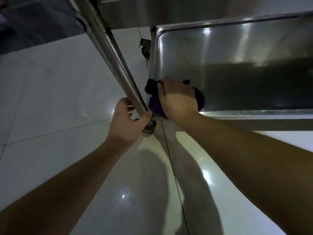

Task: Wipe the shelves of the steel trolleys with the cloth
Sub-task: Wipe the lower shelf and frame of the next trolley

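The steel trolley's bottom shelf [237,53] is a shiny tray with a raised rim, filling the upper right. A dark purple cloth [153,99] lies bunched on its near left corner. My right hand [177,99] presses down on the cloth, fingers curled over it toward the shelf's left rim. My left hand [127,122] grips the trolley's upright steel post [111,53] just above its foot, thumb and fingers wrapped round the tube. Much of the cloth is hidden under my right hand.
An upper shelf [186,9] overhangs at the top. A black caster wheel [145,50] sits at the far left corner and another foot [149,128] below my left hand. Glossy white floor tiles [50,99] spread left and below.
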Demonstrator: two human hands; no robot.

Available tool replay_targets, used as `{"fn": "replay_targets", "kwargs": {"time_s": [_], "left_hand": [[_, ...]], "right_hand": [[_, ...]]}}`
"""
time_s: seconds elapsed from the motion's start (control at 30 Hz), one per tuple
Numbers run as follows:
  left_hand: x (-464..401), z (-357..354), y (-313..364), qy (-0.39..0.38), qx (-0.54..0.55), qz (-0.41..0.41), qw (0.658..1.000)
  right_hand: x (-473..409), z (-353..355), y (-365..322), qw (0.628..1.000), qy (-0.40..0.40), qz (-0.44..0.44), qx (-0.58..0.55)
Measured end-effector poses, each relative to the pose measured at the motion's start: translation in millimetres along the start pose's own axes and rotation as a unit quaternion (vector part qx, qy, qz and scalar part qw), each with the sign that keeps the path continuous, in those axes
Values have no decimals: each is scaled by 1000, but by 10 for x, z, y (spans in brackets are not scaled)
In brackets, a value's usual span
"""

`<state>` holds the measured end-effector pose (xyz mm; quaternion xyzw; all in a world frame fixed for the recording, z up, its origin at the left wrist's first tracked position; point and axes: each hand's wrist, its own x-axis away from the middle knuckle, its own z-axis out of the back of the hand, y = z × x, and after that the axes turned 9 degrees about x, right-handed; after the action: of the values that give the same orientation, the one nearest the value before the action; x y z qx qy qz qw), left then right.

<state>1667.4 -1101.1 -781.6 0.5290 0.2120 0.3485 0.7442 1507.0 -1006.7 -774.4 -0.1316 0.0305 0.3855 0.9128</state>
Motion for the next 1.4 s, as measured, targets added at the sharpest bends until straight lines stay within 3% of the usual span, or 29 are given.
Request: {"fn": "replay_targets", "kwargs": {"time_s": [0.07, 0.13, 0.2, 0.33, 0.47, 0.67, 0.9, 1.0, 1.1, 1.23, 1.4], "left_hand": [[-131, -63, 98, -10, 65, -60, 996], [-268, -146, 174, -7, 148, -68, 987], [-340, -229, 221, 6, 207, -45, 977], [-373, -355, 176, 83, 217, -5, 973], [-362, -355, 138, 87, 226, -30, 970], [-370, -327, 175, 93, 224, -23, 970], [-386, -355, 217, 104, 203, -31, 973], [-368, -382, 244, 114, 213, -34, 970], [-348, -431, 257, 127, 249, -47, 959], [-335, -469, 302, 124, 264, -51, 955], [-328, -463, 310, 127, 257, -60, 956]], "right_hand": [[73, -206, -8, 990, -122, 60, 38], [31, -310, 30, 981, -178, 79, 18], [-103, -360, 64, 980, -177, 94, 6], [-467, -469, 49, 987, -141, 75, 34], [-852, -527, 43, 994, -82, 52, 54], [-1267, -419, 288, 994, -87, 45, 46], [-1055, 4, 1734, 993, -33, -91, 73], [-673, 251, 2555, 979, -21, -188, 81], [-452, 355, 2870, 957, -31, -277, 78], [-470, 203, 2360, 962, -28, -263, 72], [-543, -232, 826, 992, -103, -50, 46]]}}
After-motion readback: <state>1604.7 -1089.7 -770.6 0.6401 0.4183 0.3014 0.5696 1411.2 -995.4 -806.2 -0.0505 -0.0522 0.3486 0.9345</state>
